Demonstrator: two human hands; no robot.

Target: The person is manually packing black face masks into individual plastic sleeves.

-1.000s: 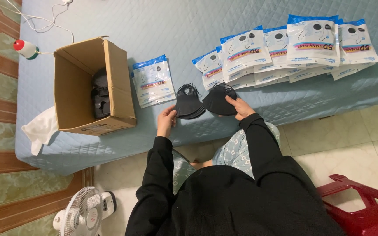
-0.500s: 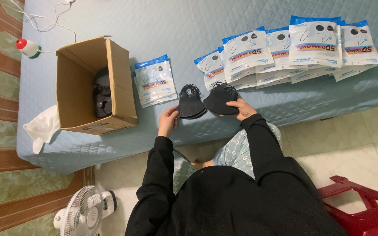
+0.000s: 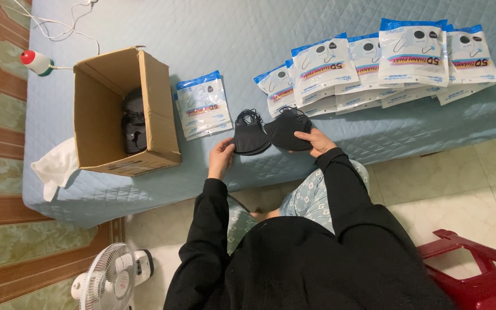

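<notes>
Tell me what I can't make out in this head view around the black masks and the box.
- Left hand: its fingertips slip under the left mask stack, so the grip is hidden.
- Right hand: it covers the edge of the right mask stack; the count is unreadable.
- Cardboard box: the dark contents sit in shadow behind its wall.
- Red stool: cut off by the frame's corner.

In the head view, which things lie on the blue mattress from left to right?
White cloth → cardboard box → small stack of packets → left hand → black masks → right hand → long row of packets.

Home bedroom: quilted bed (image 3: 231, 34), floor fan (image 3: 107, 281).
</notes>
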